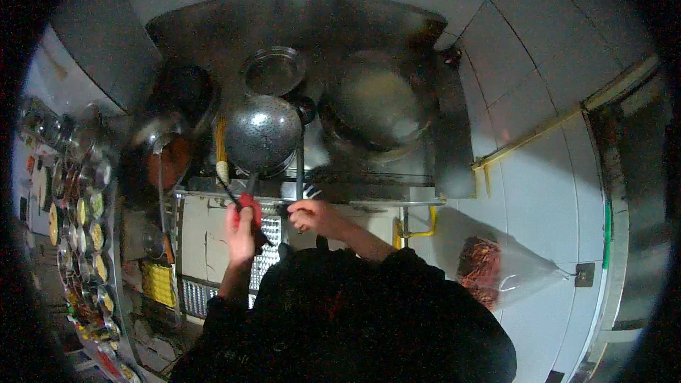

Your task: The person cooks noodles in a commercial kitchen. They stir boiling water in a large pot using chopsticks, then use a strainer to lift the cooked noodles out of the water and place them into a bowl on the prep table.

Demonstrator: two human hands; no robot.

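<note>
In my left hand (242,234) are a red cloth (250,208) and the black handle of a straw-bristled brush (220,143) with a pale binding. A perforated metal strainer (263,133) lies with its rounded side up in front of that hand, over the stove. Its short handle runs down to the cloth; whether my fingers also grip it is hidden. My right hand (313,219) is closed around the lower end of a long metal handle (300,165), which reaches up to a dark ladle-like bowl (305,109) beside the strainer.
A large wok (378,103) with hazy, pale contents sits on the right of the stove. Behind the strainer stands a round metal pot (274,72). Bowls of ingredients (82,213) line the left counter. A plastic bag of reddish dried food (481,271) hangs at the right, near a yellow pipe (430,227).
</note>
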